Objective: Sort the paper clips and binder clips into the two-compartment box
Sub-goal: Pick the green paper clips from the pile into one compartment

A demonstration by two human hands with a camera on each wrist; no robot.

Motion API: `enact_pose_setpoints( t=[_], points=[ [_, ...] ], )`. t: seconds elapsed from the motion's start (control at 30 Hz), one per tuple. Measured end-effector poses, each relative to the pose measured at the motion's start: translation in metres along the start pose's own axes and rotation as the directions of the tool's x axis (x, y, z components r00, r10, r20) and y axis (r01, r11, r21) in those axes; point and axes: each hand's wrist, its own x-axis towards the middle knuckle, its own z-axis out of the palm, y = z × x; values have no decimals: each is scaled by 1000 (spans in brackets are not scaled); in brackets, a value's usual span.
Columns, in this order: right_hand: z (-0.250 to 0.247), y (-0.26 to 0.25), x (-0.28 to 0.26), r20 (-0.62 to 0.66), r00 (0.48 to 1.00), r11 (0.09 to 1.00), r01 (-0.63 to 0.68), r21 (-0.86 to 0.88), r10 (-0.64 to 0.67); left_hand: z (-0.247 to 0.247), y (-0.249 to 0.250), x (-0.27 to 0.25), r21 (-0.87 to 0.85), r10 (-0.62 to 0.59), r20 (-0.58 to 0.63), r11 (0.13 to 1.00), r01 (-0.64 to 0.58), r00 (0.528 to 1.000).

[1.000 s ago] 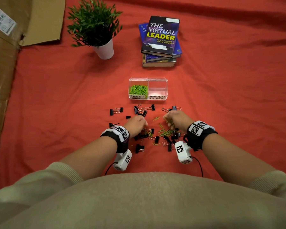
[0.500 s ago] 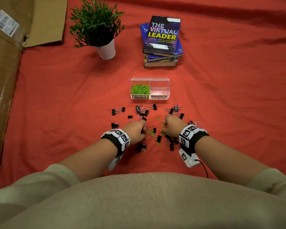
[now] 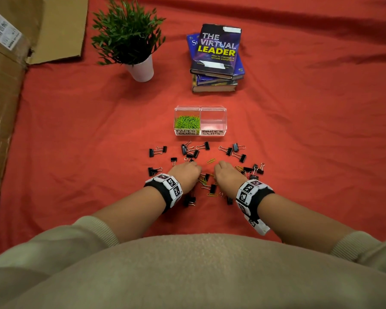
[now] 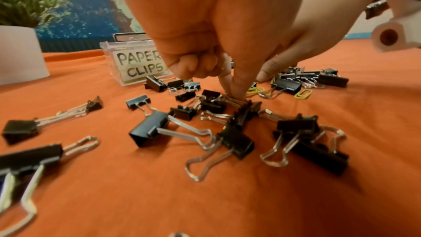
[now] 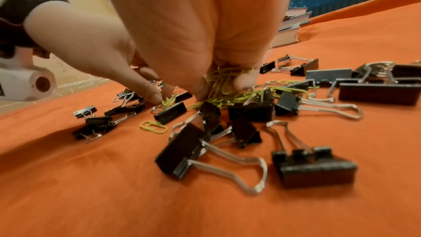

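Note:
A clear two-compartment box (image 3: 213,108) stands on the red cloth; its left half, labelled PAPER CLIPS, holds green paper clips (image 3: 187,122), and its right half, BINDER CLIPS, holds nothing. Black binder clips (image 3: 206,145) and loose green paper clips (image 3: 211,161) lie scattered in front of it. My left hand (image 3: 193,172) is down in the pile, thumb and forefinger (image 4: 235,89) pinching paper clips (image 5: 168,100) beside a binder clip (image 5: 172,113), other fingers curled. My right hand (image 3: 221,172), close beside it, grips a bunch of green paper clips (image 5: 224,80) in curled fingers.
A potted plant (image 3: 140,68) stands at the back left and a stack of books (image 3: 216,54) behind the box. Cardboard (image 3: 2,108) lies along the left edge. Red cloth (image 3: 310,141) stretches out to the right.
My right hand has moved left and nearer to me, down into the pile beside the left hand. The left hand has barely shifted.

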Motion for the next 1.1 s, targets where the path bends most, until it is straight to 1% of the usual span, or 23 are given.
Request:
enact_pose_setpoints(
  t=[0.07,0.1,0.17,0.2,0.23,0.3,0.4,0.47,0.5,0.53,0.63,0.67,0.77,0.87,0.9,0.97,1.07,1.1],
  points=[
    [-3,1,0,4,1000,999,5,38,-5,1,2,0,55,16,17,998,-17,1000],
    [-7,2,2,21,1000,995,-15,99,13,1,4,0,88,25,22,996,-27,999],
    [-22,4,5,83,991,955,-121,271,102,3,5,1,137,42,19,990,-45,999],
    [-30,6,8,106,984,919,-173,354,144,3,5,1,146,47,18,988,-49,999],
    [-40,8,10,99,980,877,-198,437,172,3,4,2,145,48,23,988,-51,999],
    [-60,12,18,59,978,789,-198,582,201,3,2,2,119,46,35,992,-50,998],
    [-95,11,40,41,971,639,-186,746,235,4,-4,1,8,25,46,1000,-26,999],
    [-115,6,62,48,966,568,-190,801,256,4,-8,-2,-91,11,21,996,-9,1000],
    [-124,2,73,36,966,570,-181,802,256,4,-11,-4,-137,3,-3,991,-3,1000],
    [-131,-4,84,13,967,600,-169,782,256,2,-13,-6,-187,-12,-21,982,8,1000],
    [-144,-26,111,-77,961,786,-169,595,265,-2,-25,-9,-319,-49,-72,947,24,996],
    [-145,-32,119,-92,961,827,-175,534,263,-4,-29,-9,-345,-61,-83,938,28,995],
    [-140,-45,135,-80,970,884,-172,435,229,-13,-46,-10,-373,-99,-78,926,63,992],
    [-135,-46,136,-48,980,890,-154,429,192,-33,-62,-6,-361,-109,-70,930,77,992],
    [-135,-44,132,-56,981,886,-143,440,186,-40,-67,-1,-356,-116,-75,931,82,990],
    [-136,-34,120,-123,975,861,-100,498,185,-56,-78,12,-338,-123,-104,938,81,987],
    [-133,-17,90,-283,919,792,-48,609,273,-82,-88,38,-263,-106,-147,963,65,983],
    [-128,-12,78,-292,913,786,-49,616,286,-90,-89,48,-231,-103,-143,971,68,984]
  ],
)
